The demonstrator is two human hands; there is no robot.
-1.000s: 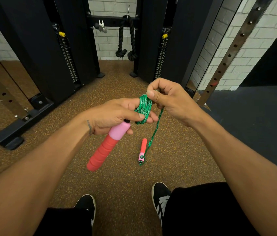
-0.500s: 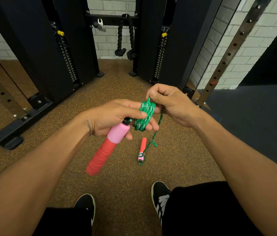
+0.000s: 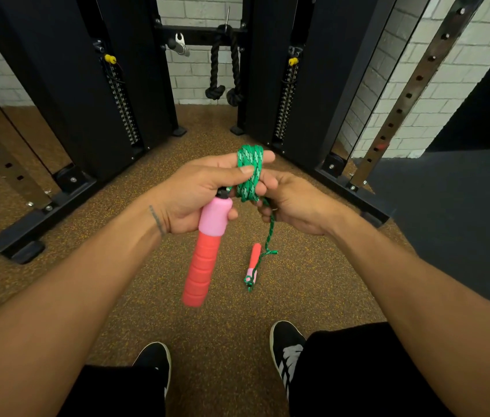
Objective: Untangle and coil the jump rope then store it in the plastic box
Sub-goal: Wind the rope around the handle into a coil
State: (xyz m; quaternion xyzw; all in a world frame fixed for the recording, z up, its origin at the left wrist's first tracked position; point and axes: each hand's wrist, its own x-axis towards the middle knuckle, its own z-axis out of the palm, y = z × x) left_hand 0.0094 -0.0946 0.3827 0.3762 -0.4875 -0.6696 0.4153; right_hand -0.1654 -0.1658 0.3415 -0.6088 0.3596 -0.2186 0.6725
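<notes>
The green jump rope (image 3: 249, 176) is wound in several loops around the fingers of my left hand (image 3: 198, 191). That hand also grips one handle (image 3: 204, 251), pink at the top and red below, which points down. My right hand (image 3: 292, 203) sits just right of the coil, below it, pinching the free strand. That strand (image 3: 269, 236) hangs down to the second pink-and-red handle (image 3: 252, 263), which dangles above the floor with a small tangle beside it. No plastic box is in view.
A black cable machine (image 3: 111, 85) with two weight stacks stands ahead, with a black rope attachment (image 3: 222, 70) hanging between them. Its base rails (image 3: 42, 218) run along the brown speckled floor on both sides. My shoes (image 3: 289, 353) are below. A dark mat (image 3: 463, 221) lies to the right.
My right hand has dropped from above the coil to below and right of it, carrying the strand around. The hanging strand has shortened and the dangling handle has risen slightly.
</notes>
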